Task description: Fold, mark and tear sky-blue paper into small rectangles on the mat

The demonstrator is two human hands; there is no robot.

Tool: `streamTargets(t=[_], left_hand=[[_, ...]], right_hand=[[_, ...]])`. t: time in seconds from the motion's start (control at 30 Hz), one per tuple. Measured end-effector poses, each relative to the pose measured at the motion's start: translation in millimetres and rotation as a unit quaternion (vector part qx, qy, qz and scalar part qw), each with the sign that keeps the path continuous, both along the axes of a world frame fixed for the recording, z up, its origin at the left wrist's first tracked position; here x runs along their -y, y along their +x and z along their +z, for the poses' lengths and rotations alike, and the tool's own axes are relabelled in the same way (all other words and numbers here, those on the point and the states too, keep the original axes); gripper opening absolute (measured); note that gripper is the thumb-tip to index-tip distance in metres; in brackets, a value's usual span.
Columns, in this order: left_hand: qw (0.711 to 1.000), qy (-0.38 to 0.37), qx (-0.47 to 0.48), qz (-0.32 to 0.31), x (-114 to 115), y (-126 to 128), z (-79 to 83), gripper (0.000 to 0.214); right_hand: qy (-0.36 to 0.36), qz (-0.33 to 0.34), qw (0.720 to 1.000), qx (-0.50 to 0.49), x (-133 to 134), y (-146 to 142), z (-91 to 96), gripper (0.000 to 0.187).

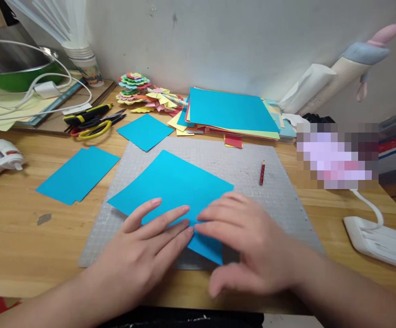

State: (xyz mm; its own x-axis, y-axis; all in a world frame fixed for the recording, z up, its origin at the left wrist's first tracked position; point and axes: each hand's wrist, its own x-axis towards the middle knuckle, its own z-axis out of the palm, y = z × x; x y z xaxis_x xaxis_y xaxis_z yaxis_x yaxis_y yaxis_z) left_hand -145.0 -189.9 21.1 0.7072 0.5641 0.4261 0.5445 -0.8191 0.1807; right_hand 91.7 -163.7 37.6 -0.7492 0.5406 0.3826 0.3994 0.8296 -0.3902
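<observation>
A blue sheet of paper lies on the grey cutting mat, its left edge lifted a little off the mat. My left hand rests on the near part of the sheet, palm down, fingers stretched out and partly spread. Across from it, my right hand touches the paper with its fingertips, thumb held well apart. Under my hands the near edge of the sheet is partly hidden. A short dark red pencil lies on the mat beyond my right hand.
Blue cut pieces and a smaller blue square lie to the left. Behind stands a stack of coloured paper. Yellow-handled scissors, a glue gun, paper flowers and a white power strip surround the mat.
</observation>
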Motion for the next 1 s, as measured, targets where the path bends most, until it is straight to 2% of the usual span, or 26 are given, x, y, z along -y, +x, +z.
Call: streamTargets(t=[0.1, 0.23, 0.33, 0.4, 0.57, 0.7, 1.0], left_hand=[[0.997, 0.025, 0.047, 0.047, -3, 6, 2.8, 0.023], [0.988, 0.063, 0.061, 0.128, -13, 2, 9.7, 0.020], [0.980, 0.098, 0.068, 0.160, -16, -1, 12.9, 0.017], [0.980, 0.110, 0.060, 0.154, -14, 1, 12.5, 0.017], [0.984, 0.122, 0.036, 0.129, -7, 15, 10.7, 0.021], [0.984, 0.124, 0.022, 0.128, -5, 20, 11.1, 0.022], [0.986, 0.108, 0.049, 0.117, 3, 19, 6.5, 0.018]], right_hand=[[0.087, -0.026, 0.996, 0.020, 10, -3, 2.9, 0.019], [0.175, -0.025, 0.984, 0.009, -1, 12, 7.0, 0.015], [0.203, -0.076, 0.976, 0.027, -6, 17, 10.2, 0.013], [0.201, -0.102, 0.974, 0.033, -1, 11, 9.3, 0.015], [0.197, -0.120, 0.973, 0.033, 20, -14, 0.1, 0.014], [0.187, -0.137, 0.972, 0.038, 24, -22, -4.1, 0.011], [0.264, -0.111, 0.958, 0.011, 19, -26, -4.5, 0.008]])
